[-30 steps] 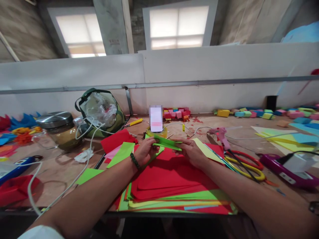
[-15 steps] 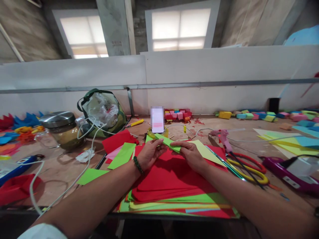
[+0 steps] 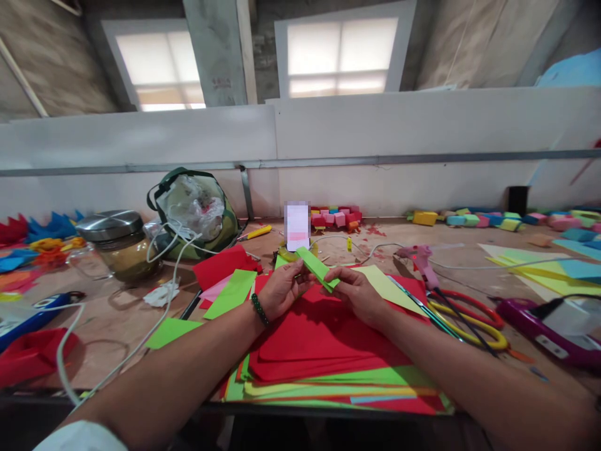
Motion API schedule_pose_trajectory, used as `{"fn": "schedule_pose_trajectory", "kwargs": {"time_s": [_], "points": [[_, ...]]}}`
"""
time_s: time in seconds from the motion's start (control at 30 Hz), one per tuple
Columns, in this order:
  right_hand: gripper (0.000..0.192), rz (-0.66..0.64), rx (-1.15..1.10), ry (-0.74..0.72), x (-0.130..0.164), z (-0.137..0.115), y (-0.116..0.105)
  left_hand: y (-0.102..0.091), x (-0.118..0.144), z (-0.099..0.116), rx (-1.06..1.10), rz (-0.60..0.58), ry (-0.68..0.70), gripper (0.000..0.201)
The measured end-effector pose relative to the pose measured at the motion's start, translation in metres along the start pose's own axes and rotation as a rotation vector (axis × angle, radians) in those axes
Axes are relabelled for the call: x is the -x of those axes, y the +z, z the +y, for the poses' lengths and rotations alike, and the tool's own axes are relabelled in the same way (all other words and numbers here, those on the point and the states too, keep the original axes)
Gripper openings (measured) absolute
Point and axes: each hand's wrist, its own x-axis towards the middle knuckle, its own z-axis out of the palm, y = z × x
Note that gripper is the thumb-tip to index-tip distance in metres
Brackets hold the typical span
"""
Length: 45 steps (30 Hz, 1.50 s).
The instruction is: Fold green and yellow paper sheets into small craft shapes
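Both of my hands hold a narrow folded strip of green paper just above a stack of red and green paper sheets. My left hand, with a dark bead bracelet on the wrist, pinches the strip's near left side. My right hand pinches its lower right end. The strip tilts up and away toward a phone that stands upright behind it.
Scissors with red and yellow handles and a pink glue gun lie to the right. A purple device sits further right. On the left are a lidded jar, a green bag, white cables and loose paper pieces. Coloured foam blocks line the back wall.
The green strip has turned from lying level between my hands to tilting up and away. Both hands have drawn closer together on it.
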Motion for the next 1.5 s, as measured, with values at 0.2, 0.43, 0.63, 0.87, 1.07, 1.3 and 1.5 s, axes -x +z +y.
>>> {"fn": "schedule_pose_trajectory", "kwargs": {"time_s": [0.2, 0.43, 0.63, 0.87, 1.07, 1.3, 1.5], "points": [[0.012, -0.038, 0.101, -0.047, 0.001, 0.001, 0.0, 0.002, 0.0, -0.003, -0.071, 0.046, 0.017, 0.012], [0.007, -0.124, 0.324, -0.136, 0.002, 0.0, 0.001, 0.0, 0.0, 0.0, -0.129, 0.041, 0.083, 0.021], [0.013, -0.187, 0.514, -0.238, 0.004, -0.002, -0.003, -0.001, 0.002, -0.001, -0.311, 0.016, 0.199, 0.021], [0.007, -0.126, 0.672, -0.481, 0.016, -0.033, 0.001, 0.008, 0.019, 0.001, -0.593, -0.056, 0.47, 0.003], [0.019, -0.098, 0.721, -0.573, 0.022, -0.04, 0.003, 0.016, 0.04, -0.004, -0.935, -0.242, 0.751, 0.011], [0.025, -0.174, 0.867, -0.725, 0.024, -0.044, -0.008, 0.01, 0.047, -0.008, -0.92, -0.288, 0.772, 0.021], [0.031, -0.226, 0.985, -0.829, 0.025, -0.045, -0.008, 0.008, 0.047, -0.004, -1.111, -0.275, 0.863, 0.022]]}}
